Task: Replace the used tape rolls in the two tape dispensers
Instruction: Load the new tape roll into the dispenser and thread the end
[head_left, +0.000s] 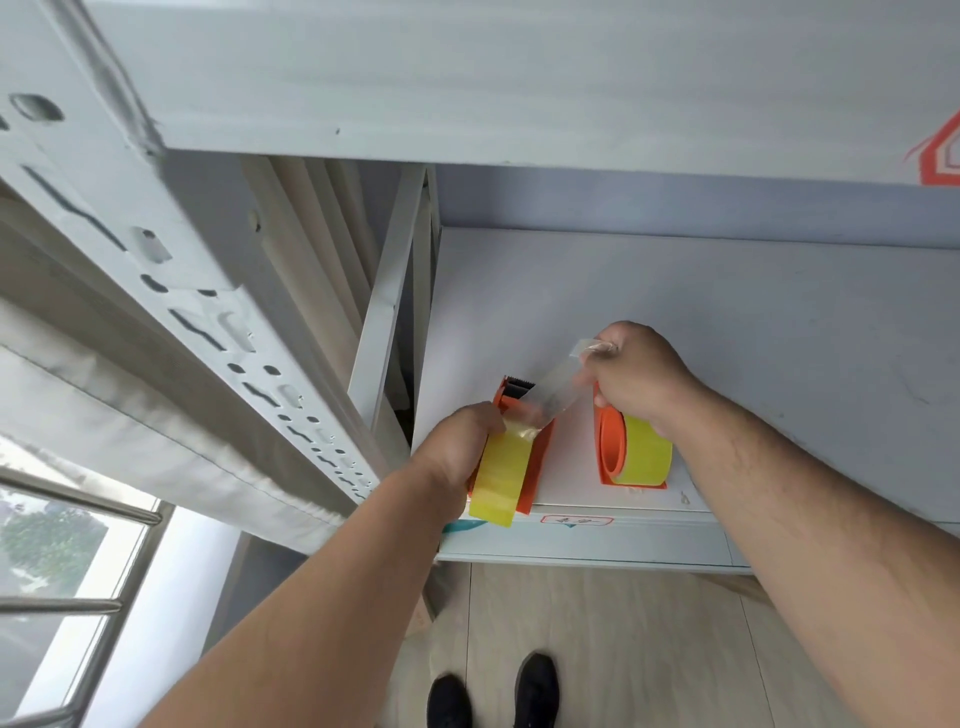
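Note:
Two orange tape dispensers stand side by side on a white shelf (779, 364). The left dispenser (537, 457) holds a yellow tape roll (501, 480), and my left hand (460, 449) grips that roll from the left. A clear strip of tape (556, 389) runs from the roll up and to the right, over the toothed cutter (519, 385), to my right hand (636, 374), which pinches its free end. The right dispenser (610, 449) carries another yellow roll (647, 449), partly hidden behind my right wrist.
An upper shelf board (519, 78) hangs close above. A perforated white metal upright (171, 249) slants at the left, with a window and railing (62, 561) below it. A label (576, 519) sits on the shelf's front edge. My black shoes (493, 696) stand on the wood floor.

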